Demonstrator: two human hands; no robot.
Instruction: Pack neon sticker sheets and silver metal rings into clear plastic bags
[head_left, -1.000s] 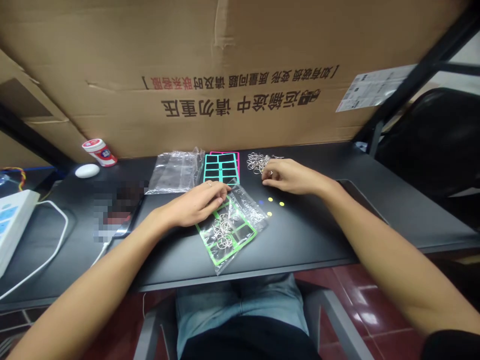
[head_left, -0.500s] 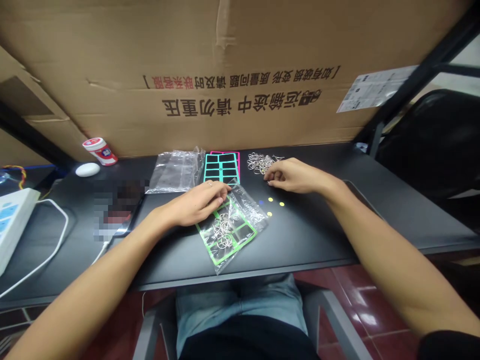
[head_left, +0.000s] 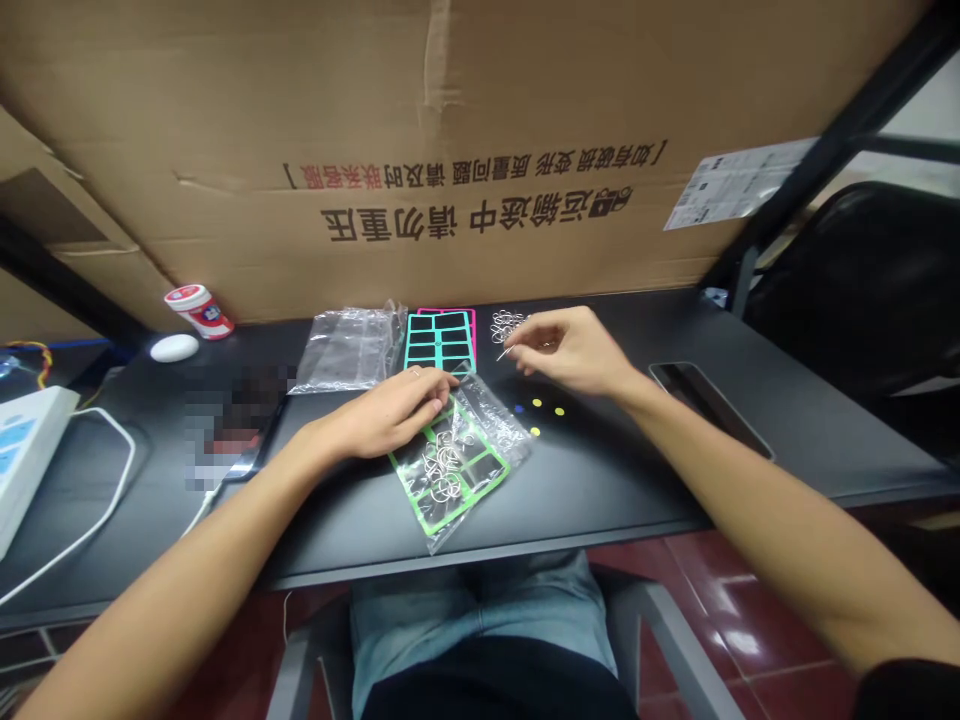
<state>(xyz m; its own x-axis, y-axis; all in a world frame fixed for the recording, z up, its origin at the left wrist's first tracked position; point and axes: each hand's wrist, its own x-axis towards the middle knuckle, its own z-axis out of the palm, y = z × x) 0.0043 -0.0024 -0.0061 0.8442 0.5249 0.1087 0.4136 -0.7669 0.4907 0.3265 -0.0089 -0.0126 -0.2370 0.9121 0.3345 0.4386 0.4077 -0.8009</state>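
My left hand (head_left: 390, 412) lies flat on the upper end of a clear plastic bag (head_left: 457, 455) that holds a green frame card and several metal rings. My right hand (head_left: 566, 350) is raised a little above the black desk (head_left: 630, 470), its thumb and forefinger pinched on a metal ring (head_left: 508, 347). Just beyond the fingers lies a pile of loose metal rings (head_left: 508, 325). A teal frame card (head_left: 441, 340) lies over a pink one, between the two hands.
A stack of empty clear bags (head_left: 349, 347) lies left of the teal card. Small coloured dot stickers (head_left: 537, 404) mark the desk. A phone (head_left: 709, 405) lies at the right, a blurred item (head_left: 232, 420), a white mouse (head_left: 174, 347), a red-capped bottle (head_left: 199, 309) and a power strip (head_left: 26, 450) at the left. A big cardboard box (head_left: 465, 140) stands behind.
My right hand has lifted off the ring pile and drawn left with one ring pinched in it. My left hand has stayed on the bag.
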